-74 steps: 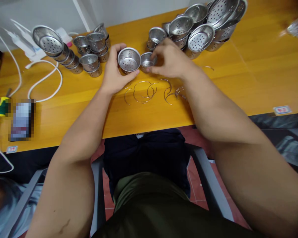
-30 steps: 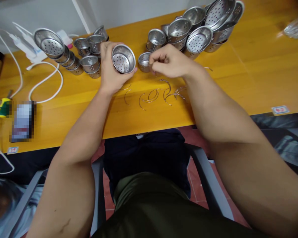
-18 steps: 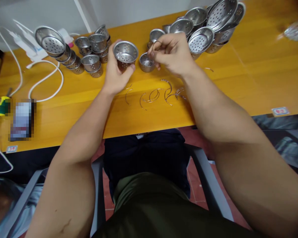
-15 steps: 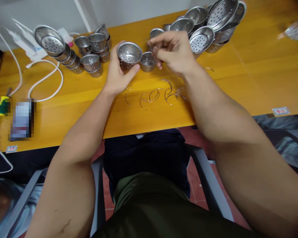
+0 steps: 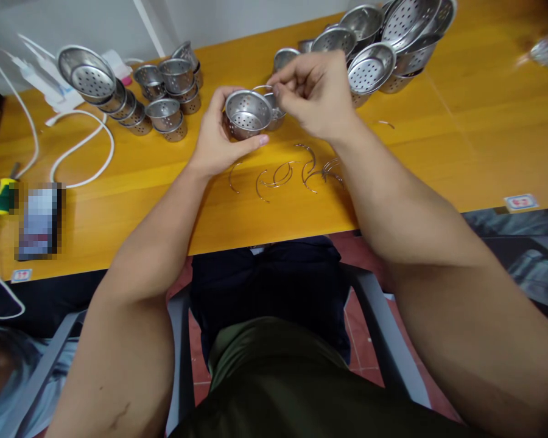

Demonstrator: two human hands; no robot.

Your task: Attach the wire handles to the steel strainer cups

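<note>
My left hand (image 5: 219, 137) is wrapped round a small perforated metal cup (image 5: 248, 113), its thumb along the near side and its mouth facing up toward me. At the cup's far right rim, my right hand (image 5: 317, 91) pinches a thin curved wire handle (image 5: 262, 87). One end of that wire is close to the rim; whether it touches cannot be made out. Another small metal cup (image 5: 275, 115) stands just behind, partly hidden. Several loose curved wires (image 5: 283, 175) lie on the table in front of my hands.
Stacked perforated cups (image 5: 164, 115) stand at the left, beside a leaning stack topped by a wider bowl (image 5: 87, 73). More perforated bowls (image 5: 372, 68) are piled at the right. A white cable (image 5: 112, 143), a phone (image 5: 39, 222) and a yellow-green tool (image 5: 3, 196) lie on the wooden table (image 5: 438, 158).
My left hand has shifted the cup slightly right and toward me, tilting it. My right hand has brought the wire handle, now clearly visible, over to the cup's rim.
</note>
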